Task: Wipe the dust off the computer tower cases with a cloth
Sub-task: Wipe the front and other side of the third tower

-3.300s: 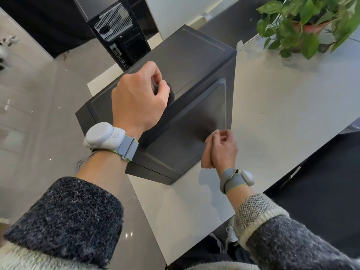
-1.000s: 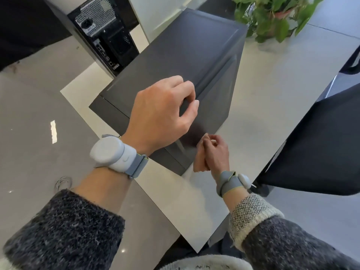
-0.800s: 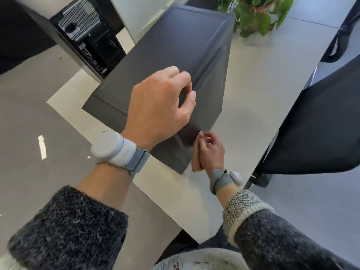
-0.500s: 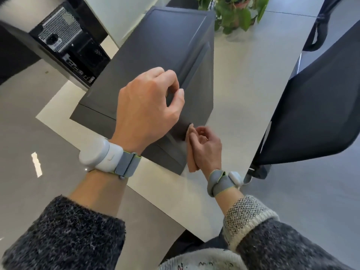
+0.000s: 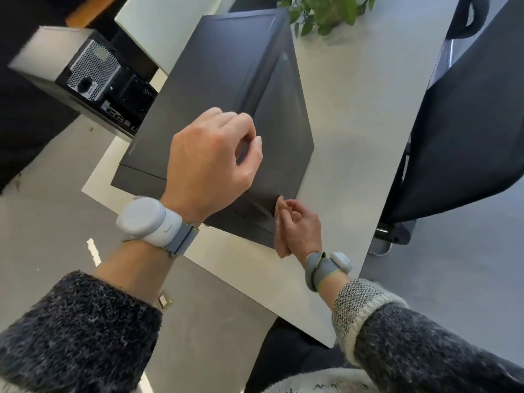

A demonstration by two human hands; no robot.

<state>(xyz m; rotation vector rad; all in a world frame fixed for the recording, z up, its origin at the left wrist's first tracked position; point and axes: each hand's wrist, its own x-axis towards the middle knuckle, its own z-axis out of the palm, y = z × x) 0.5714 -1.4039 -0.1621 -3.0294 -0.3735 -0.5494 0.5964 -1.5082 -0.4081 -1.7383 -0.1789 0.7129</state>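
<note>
1. Dark tower case [image 5: 226, 80] stands upright on the white table [image 5: 354, 109], near its left edge, w/ top & right side panel facing the camera.
2. Cloth [image 5: 281, 242]: small pinkish-tan wad, pressed vs. the low near corner of that side panel, just above the tabletop.
3. Right hand [image 5: 300, 225] has fingers curled round the cloth, firm hold, knuckles next to the panel.
4. Left hand [image 5: 209, 160] is over the case top, fingers curled in, thumb close to forefinger. Can't tell if it holds anything or touches the case.
5. Progress, my read: side panel wipe is at its bottom near corner, so prob. close to the end of that face. No dust or streaks visible either way, so can't confirm which faces are clean.
6. Left to do, likely: hidden faces of this case, plus the 2nd tower [image 5: 93, 72] back-left, rear vent showing, nothing touching it.
7. Around: potted plant [image 5: 326, 9] at the table's far end, black chair [image 5: 467, 123] to the right, grey bands on both wrists.
</note>
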